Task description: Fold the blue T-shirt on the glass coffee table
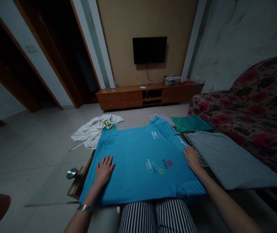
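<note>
A light blue T-shirt (138, 161) with white and coloured printed logos lies flat and spread out on a low wooden table (79, 181), its hem towards me. My left hand (104, 171) rests palm down on the shirt's left part, fingers spread, with a metal bracelet (85, 208) on the wrist. My right hand (192, 158) lies flat at the shirt's right edge, gripping nothing. Beside it is a folded grey garment (232, 158). Most of the tabletop is hidden under the cloth.
A teal cloth (190, 123) and a striped cloth (160, 118) lie beyond the shirt. A crumpled white printed garment (94, 131) sits on the tiled floor. My striped trousers (157, 216) show below. A red-flowered sofa (247, 110) stands at the right.
</note>
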Tool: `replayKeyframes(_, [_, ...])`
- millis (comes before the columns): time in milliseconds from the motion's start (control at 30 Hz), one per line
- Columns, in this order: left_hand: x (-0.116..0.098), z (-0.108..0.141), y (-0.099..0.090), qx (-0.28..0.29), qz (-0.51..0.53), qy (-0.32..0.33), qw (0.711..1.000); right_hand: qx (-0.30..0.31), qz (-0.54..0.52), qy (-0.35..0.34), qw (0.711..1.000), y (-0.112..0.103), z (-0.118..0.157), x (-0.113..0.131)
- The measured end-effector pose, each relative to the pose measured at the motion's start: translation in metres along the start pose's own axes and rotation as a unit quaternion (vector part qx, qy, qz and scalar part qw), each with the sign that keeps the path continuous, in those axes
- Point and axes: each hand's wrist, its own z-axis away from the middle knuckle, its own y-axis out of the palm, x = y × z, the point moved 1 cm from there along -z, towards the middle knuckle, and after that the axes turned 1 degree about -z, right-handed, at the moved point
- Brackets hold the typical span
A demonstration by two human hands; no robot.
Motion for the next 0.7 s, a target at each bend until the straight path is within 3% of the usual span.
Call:
replayKeyframes(233, [-0.007, 0.003, 0.005, -0.004, -0.011, 0.02, 1.0, -0.034, 0.032, 0.002, 0.999, -0.001, 0.021, -0.021])
replayKeyframes(367, [0.006, -0.005, 0.009, -0.016, 0.04, 0.028, 0.999, -0.023, 0.047, -0.012, 0.999, -0.003, 0.027, -0.025])
replayKeyframes(433, [0.024, -0.02, 0.006, -0.047, 0.065, 0.002, 0.997, -0.04, 0.048, -0.021, 0.998, 0.0, 0.026, -0.025])
replayKeyframes(533, [0.059, -0.056, -0.004, -0.098, 0.055, -0.087, 0.99, -0.077, 0.015, -0.064, 0.995, 0.008, 0.024, -0.026])
replayKeyframes(600, [0.079, -0.086, -0.013, -0.096, 0.043, -0.131, 0.986, -0.097, -0.017, -0.087, 0.991, 0.015, 0.023, -0.029])
replayKeyframes(700, [0.097, -0.132, -0.021, -0.058, 0.051, -0.138, 0.987, -0.11, -0.048, -0.091, 0.989, 0.029, 0.023, -0.037])
